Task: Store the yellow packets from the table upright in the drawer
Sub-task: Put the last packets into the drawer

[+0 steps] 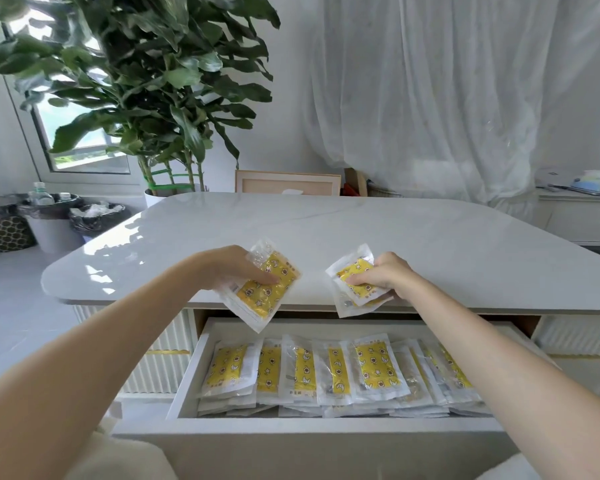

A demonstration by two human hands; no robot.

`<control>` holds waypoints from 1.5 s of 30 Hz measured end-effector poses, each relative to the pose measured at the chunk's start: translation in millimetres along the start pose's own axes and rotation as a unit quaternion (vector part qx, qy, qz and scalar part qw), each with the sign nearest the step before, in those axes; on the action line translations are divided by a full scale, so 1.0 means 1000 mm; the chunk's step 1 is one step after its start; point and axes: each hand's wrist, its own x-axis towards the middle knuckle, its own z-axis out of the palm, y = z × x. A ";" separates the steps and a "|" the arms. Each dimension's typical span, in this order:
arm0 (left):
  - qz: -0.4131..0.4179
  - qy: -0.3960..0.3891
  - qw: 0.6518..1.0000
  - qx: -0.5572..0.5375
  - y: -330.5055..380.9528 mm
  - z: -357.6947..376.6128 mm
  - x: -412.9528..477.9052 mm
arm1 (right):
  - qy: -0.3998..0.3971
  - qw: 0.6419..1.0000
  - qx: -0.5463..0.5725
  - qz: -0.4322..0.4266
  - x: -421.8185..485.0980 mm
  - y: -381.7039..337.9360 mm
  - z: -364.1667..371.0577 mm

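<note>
1. Over the near edge of the counter, both hands are raised side by side and apart, each with its own packets.
2. Left hand: fingers curled under and thumb pressed on top, gripping a small stack of yellow packets that tilts down toward the drawer, its lower corner hanging past the counter edge.
3. Right hand: fingers and thumb pinch a second bunch of packets, fanned a little, clear wrapper edges sticking out to the left and below.
4. Below the hands, the drawer stands pulled out. Stored packets fill it from side to side in overlapping rows, set on edge and leaning, yellow printed faces toward the camera.
5. Beyond the hands, the counter top is white and glossy with rounded corners.
6. Far past the left hand stand a tall leafy plant and, further left, lined bins on the floor; far past the right hand hangs a sheer white curtain.
</note>
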 end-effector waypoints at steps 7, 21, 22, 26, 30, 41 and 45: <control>-0.006 -0.135 0.991 0.023 0.007 0.011 -0.016 | -0.065 0.995 -0.066 -0.028 -0.013 -0.017 -0.001; -0.050 -0.198 0.953 0.222 -0.028 0.082 -0.013 | -0.377 0.917 -0.092 -0.093 -0.057 0.018 -0.040; -0.076 -0.211 0.964 0.144 -0.032 0.084 -0.009 | -0.389 0.911 -0.109 -0.086 -0.058 0.025 -0.042; -0.137 -0.144 0.980 -0.021 -0.045 0.090 0.005 | -0.417 0.899 -0.127 -0.052 -0.052 0.048 -0.036; -0.167 -0.057 0.984 -0.012 -0.057 0.093 0.014 | -0.397 0.907 -0.142 -0.002 -0.045 0.062 -0.026; -0.027 0.105 0.935 0.337 -0.047 0.139 0.007 | -0.182 0.970 -0.123 0.106 -0.023 0.119 -0.035; 0.019 0.135 0.853 0.504 -0.051 0.139 0.009 | -0.102 0.985 -0.068 0.122 -0.017 0.143 -0.037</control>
